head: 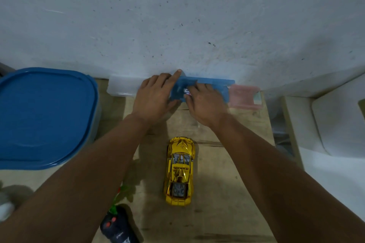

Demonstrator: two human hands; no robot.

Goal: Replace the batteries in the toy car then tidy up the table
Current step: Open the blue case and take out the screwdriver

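Big blue lid [45, 116] at far left, beside table. Clear case [122, 87] against wall [177, 16], left of hands. Left hand [154, 96] on left end of blue case [207, 89], fingers curled round its edge, forefinger straight along top. Right hand [205, 102] on case middle, fingers bent, pressing lid; whether pinching, cannot tell. Pink case [245, 95] touches blue case's right end. Gold toy car [179, 171] on wooden table [227, 203], well short of both hands, between forearms. Black remote [116, 227] at near edge, under left forearm.

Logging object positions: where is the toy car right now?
In the head view the yellow toy car stands mid-table between both forearms, nearer than the blue box, right of the remote.
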